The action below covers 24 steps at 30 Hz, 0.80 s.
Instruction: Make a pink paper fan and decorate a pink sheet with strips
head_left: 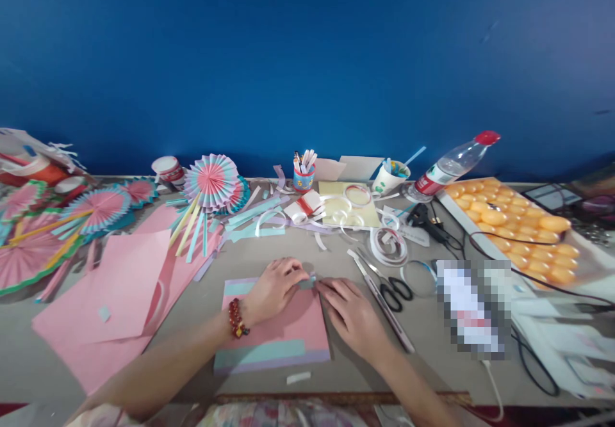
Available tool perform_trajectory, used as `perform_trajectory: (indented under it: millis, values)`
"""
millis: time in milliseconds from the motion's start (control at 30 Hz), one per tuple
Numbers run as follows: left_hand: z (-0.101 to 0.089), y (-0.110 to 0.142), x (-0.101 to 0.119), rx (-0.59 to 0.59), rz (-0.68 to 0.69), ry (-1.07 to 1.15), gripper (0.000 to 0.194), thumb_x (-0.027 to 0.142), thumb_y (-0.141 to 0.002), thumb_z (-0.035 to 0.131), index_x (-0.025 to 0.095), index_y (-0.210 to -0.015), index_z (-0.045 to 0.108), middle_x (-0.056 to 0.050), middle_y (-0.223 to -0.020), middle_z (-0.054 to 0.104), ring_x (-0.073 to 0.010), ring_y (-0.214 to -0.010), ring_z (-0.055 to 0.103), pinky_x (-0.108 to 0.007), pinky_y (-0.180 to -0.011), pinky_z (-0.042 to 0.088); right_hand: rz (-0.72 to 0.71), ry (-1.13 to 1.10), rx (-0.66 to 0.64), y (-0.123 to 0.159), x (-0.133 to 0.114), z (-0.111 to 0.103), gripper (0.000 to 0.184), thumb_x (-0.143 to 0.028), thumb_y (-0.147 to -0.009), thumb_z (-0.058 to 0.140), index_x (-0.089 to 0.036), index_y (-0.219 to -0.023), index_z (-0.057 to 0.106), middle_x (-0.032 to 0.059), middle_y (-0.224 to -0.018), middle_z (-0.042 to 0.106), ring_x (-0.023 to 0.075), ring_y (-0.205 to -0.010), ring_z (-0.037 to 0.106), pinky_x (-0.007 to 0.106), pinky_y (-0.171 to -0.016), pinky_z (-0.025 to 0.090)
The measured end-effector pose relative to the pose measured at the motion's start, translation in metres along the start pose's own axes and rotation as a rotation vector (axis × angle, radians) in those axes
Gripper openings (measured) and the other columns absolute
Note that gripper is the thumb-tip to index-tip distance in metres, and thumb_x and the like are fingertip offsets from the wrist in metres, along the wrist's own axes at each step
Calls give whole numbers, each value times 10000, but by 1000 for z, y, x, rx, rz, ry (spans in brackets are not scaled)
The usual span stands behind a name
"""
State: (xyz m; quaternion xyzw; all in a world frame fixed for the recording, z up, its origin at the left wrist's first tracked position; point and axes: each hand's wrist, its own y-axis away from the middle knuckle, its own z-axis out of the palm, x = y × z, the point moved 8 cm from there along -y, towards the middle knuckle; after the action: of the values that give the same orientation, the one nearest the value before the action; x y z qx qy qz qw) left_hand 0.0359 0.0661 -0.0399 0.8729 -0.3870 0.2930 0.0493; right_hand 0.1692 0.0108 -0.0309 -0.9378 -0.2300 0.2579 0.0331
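In front of me lies a pink sheet [312,324] with lilac edges and pale blue strips along its top and bottom. My left hand [276,292], with a red beaded bracelet, rests over the sheet's top. Its thumb and fingers close on the pale blue paper strip [307,283] near the top right corner. My right hand [353,318] lies at the sheet's right edge, fingers stretched out, their tips touching that corner. A utility knife [384,305] and black-handled scissors [391,289] lie to its right. A small white paper scrap [298,378] is below the sheet.
Large pink sheets [110,292] and pleated paper fans [211,180] cover the left. Behind are a pen cup [304,174], tape rolls [388,246], and a paper cup [390,177]. A tilted plastic bottle [449,168], a glue gun [427,219], and a tray of orange domes [519,228] stand right.
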Motion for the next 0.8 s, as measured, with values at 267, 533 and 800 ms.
perform_trajectory:
  millis: [267,533,800]
  values:
    - [10,1,-1,-21,61,-141,335,152,-956,432,292,-1153,664,-68,-1185,557,-185,-939,549,-371,-862,441,-10,105,-6,0,-2,6,429,-105,-886,465,-215,-1281,590,110,-1163,622,259,-1062,565,448,-935,508]
    - [5,0,2,-35,69,-143,322,139,-961,426,264,-1104,686,-68,-1187,567,-187,-944,550,-370,-859,450,-10,76,22,1,2,5,434,-86,-889,441,-185,-1288,582,118,-1164,618,251,-1062,562,428,-928,513]
    - [1,1,8,-20,79,-149,300,274,-1000,412,266,-1117,688,-86,-1192,573,-212,-1005,536,-387,-874,457,-25,142,35,1,0,6,417,-119,-904,454,-208,-1288,589,114,-1160,620,255,-1051,564,430,-932,507]
